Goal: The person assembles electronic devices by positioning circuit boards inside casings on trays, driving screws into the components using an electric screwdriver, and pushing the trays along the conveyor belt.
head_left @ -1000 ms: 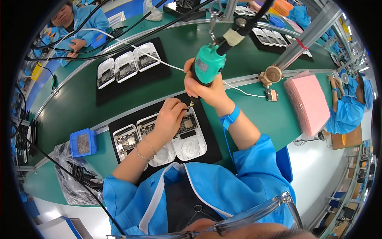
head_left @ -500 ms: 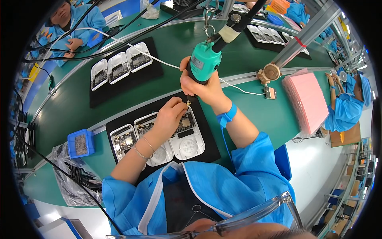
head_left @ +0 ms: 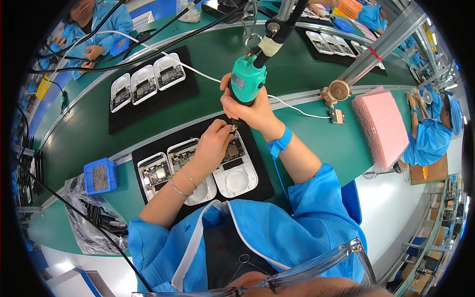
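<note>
My right hand is wrapped round a green electric screwdriver that hangs from a metal chain, its tip pointing down. Under the tip lies the upper end of the right-hand white device housing, which has a circuit board and a round speaker grille. My left hand reaches over the housings with thumb and fingers pinched beside the screwdriver tip; what they hold is too small to make out. A middle housing is partly covered by my left hand and forearm. The left housing shows its board. All three rest on a black mat.
To the left stand a blue bin of small metal parts and a plastic bag with black pieces. Another mat with three housings lies beyond a metal rail. Pink packing sheets and a small fan are at right. Co-workers sit around.
The screwdriver and my right hand have shifted slightly left. My left hand stays pinched near the tip. The far mat with its housings has slid a little left.
</note>
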Motion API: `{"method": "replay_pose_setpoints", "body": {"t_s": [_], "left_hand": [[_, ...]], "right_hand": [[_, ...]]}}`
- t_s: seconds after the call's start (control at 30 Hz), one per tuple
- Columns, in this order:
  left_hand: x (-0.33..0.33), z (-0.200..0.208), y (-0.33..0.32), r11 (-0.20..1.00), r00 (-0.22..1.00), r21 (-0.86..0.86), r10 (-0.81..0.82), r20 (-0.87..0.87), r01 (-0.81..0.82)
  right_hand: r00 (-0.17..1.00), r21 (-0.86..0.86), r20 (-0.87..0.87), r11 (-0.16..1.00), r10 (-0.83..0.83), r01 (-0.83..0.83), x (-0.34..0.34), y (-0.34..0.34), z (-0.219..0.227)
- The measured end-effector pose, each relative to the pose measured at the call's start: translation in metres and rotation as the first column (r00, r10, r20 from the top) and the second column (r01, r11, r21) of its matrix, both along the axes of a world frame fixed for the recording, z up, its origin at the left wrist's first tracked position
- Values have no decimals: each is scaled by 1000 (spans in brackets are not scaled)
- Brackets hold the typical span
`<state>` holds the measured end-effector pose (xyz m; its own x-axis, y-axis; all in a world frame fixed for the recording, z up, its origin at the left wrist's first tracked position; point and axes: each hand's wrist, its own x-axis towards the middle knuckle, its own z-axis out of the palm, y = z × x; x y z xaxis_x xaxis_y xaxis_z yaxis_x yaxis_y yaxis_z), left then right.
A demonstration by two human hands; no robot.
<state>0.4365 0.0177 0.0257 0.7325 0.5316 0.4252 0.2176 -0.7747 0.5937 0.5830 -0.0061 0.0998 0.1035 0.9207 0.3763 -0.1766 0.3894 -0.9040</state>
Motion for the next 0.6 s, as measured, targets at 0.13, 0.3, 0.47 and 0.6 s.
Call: {"method": "replay_pose_setpoints", "body": {"t_s": [0.13, 0.3, 0.47, 0.6], "left_hand": [[0, -1, 0, 1000, 1000, 2, -1, 8, 1], [1, -4, -1, 1000, 1000, 11, 8, 17, -9], [0, -4, -2, 1000, 1000, 19, 23, -8, -22], [1, -5, -2, 998, 999, 52, 22, -40, -20]], "right_hand": [[999, 14, 44, 1000, -20, 19, -1, 1, -3], [997, -9, 78, 1000, -17, 18, -5, 3, -8], [997, -31, 72, 999, -7, 9, -7, 6, -11], [998, -50, 67, 999, -15, 18, -4, 6, -10]]}}
